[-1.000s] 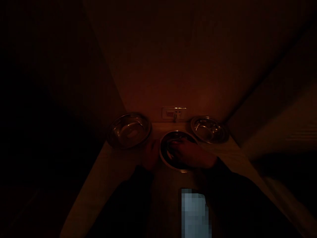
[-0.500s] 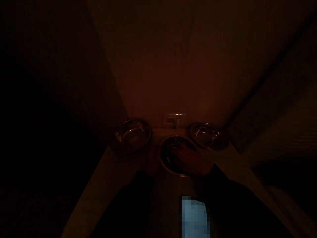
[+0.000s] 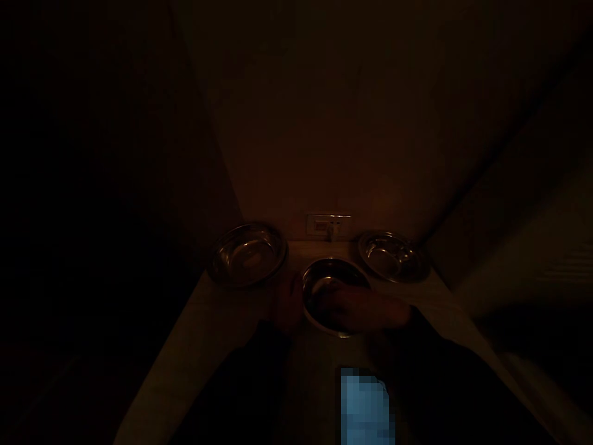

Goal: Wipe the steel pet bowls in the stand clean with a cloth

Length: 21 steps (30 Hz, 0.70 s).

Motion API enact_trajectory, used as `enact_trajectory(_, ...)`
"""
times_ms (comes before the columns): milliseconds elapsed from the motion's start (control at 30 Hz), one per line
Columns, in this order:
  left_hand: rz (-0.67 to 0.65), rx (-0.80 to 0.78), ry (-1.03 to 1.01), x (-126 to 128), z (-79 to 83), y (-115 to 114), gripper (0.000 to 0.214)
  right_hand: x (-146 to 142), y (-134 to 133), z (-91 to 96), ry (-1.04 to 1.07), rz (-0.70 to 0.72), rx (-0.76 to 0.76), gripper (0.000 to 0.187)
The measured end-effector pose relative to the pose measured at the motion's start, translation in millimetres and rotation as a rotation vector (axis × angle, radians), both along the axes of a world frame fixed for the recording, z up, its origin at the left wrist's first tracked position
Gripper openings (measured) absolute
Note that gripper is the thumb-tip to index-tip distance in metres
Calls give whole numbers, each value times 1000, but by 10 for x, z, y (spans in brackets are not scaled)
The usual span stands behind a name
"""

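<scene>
In very dim light a round metal bowl (image 3: 340,335) sits on the table before me. My right hand (image 3: 359,307) reaches into it from the right, fingers down inside; the dark hides what they touch or hold. Against the bowl's left side rests my left hand (image 3: 288,300), its fingers too dark to make out. At the back left stands a wider metal bowl (image 3: 222,272), with something faint and pale at its bottom. Another shallow metal bowl (image 3: 419,272) stands at the back right, with bright glints inside.
Behind the bowls, a socket plate (image 3: 319,224) with a plug in it is set low in the wall (image 3: 296,154). A glowing, pixelated screen (image 3: 365,408) lies at the near edge of the wooden table (image 3: 171,358). Both sides fall into deep shadow.
My right hand has shifted slightly lower and nearer in the middle bowl, baring more of its shiny inside. The view has moved a little and the reddish light has dimmed.
</scene>
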<state>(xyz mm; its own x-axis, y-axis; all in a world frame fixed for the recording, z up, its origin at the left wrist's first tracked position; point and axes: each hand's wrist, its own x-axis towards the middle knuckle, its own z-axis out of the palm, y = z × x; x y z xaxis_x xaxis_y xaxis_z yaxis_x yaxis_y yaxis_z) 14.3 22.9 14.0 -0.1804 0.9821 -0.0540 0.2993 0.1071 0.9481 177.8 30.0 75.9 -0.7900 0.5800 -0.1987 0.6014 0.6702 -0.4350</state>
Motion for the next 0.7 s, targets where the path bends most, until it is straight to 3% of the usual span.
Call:
enact_trajectory(233, -44, 38, -12, -21, -13, 6, 36, -8, 74, -96, -57, -225, 110, 35)
enact_trajectory(367, -48, 44, -10, -27, -30, 2, 36, 13, 79, -106, -78, -280, 155, 35)
enact_trajectory(500, -61, 38, -8, -31, -15, 7, 37, -29, 50, -98, -63, -241, 151, 34)
enact_trajectory(700, -46, 10, -2, -45, -4, 28, 37, -70, 59, -99, 36, -31, 63, 34)
